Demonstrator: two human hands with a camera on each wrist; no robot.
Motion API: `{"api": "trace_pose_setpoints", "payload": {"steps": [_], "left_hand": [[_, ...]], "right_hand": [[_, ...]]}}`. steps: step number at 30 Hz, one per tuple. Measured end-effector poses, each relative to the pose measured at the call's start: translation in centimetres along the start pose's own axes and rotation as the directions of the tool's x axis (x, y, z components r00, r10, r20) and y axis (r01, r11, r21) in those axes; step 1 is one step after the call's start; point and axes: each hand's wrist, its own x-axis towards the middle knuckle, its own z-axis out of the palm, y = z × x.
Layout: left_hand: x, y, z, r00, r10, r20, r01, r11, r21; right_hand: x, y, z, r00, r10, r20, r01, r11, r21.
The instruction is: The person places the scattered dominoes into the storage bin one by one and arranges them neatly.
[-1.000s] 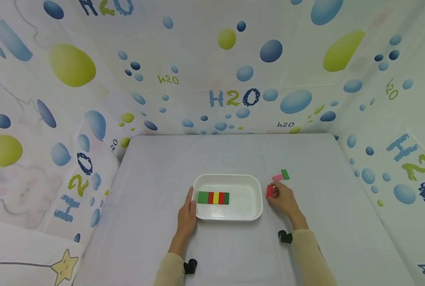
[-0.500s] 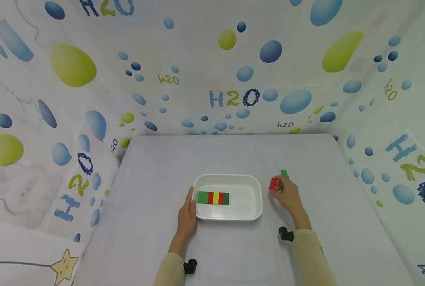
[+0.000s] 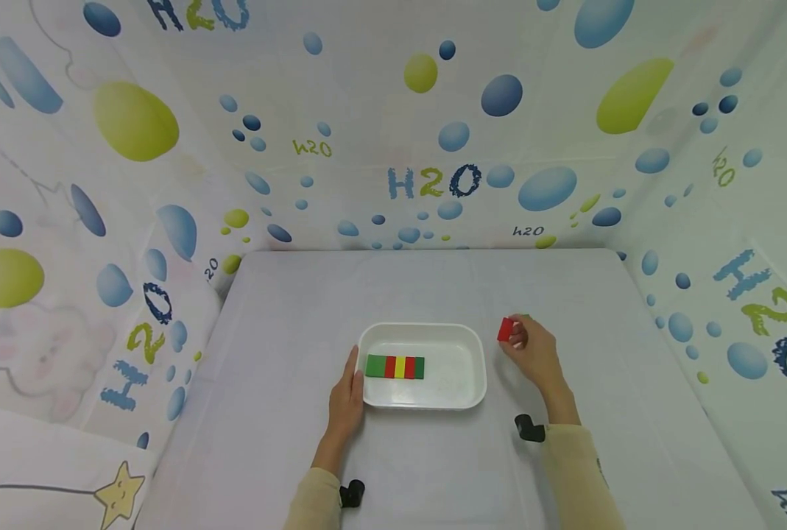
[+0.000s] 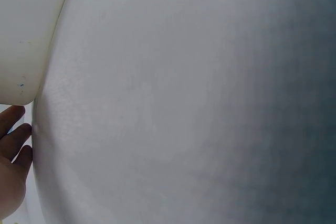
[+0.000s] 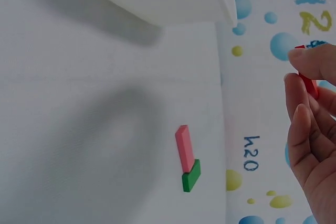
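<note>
A white tray (image 3: 456,386) lies on the table. My left hand (image 3: 347,401) rests along its left edge, fingers fairly straight; in the left wrist view those fingertips (image 4: 20,109) meet the tray's corner. Inside the tray is a row of flat blocks pressed side by side: green (image 3: 376,366), red (image 3: 389,366), yellow (image 3: 400,366), red again and dark green. Right of the tray, my right hand (image 3: 535,357) pinches a red block (image 3: 505,329) between thumb and fingers, held above the table. A pink block (image 5: 185,148) and a green block (image 5: 191,177) touch each other on the cloth.
A pale cloth covers the table (image 3: 287,294). Behind and beside it hang white sheets printed with coloured bubbles (image 3: 502,94) and letters. A black wrist camera (image 3: 529,428) sits by each sleeve.
My right hand has lifted the red block and shifted slightly away from me, covering the pink block and most of the green one in the head view. The left hand and tray stay put.
</note>
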Motion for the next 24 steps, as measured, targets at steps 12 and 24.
{"api": "trace_pose_setpoints", "payload": {"steps": [12,24], "left_hand": [[0.0,-0.1,0.1,1.0,-0.007,0.006,0.007,1.0,0.009],[0.0,-0.1,0.1,1.0,0.016,-0.011,-0.016,1.0,0.008]], "right_hand": [[0.4,-2.4,0.3,0.999,-0.038,-0.004,0.038,0.999,0.037],[0.7,-4.0,1.8,0.997,-0.056,0.058,0.052,0.996,0.071]]}}
